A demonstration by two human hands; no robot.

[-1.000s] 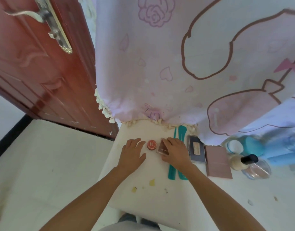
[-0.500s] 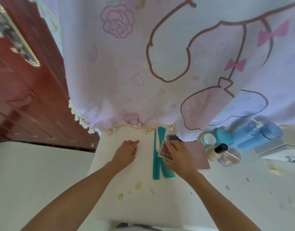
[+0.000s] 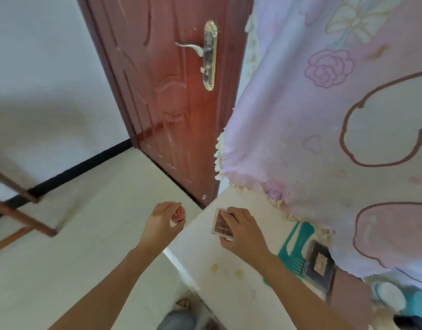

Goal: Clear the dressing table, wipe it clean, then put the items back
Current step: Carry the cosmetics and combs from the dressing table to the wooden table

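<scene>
the left hand [image 3: 161,221] pinches a small round red tin [image 3: 178,214], out past the left edge of the white tabletop [image 3: 200,246], over the floor. the right hand [image 3: 243,232] grips a flat clear rectangular case with a brown-pink inside [image 3: 219,222], long axis pointing away from the person, just inside that edge. both look bound leftward. the two teal plastic combs [image 3: 296,239] lie just right of the right hand, the nearer one.

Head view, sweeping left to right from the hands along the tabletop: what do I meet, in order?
Left hand gripping the red tin → clear palette case held by the right hand → teal combs → dark flat case → white round lid.
</scene>
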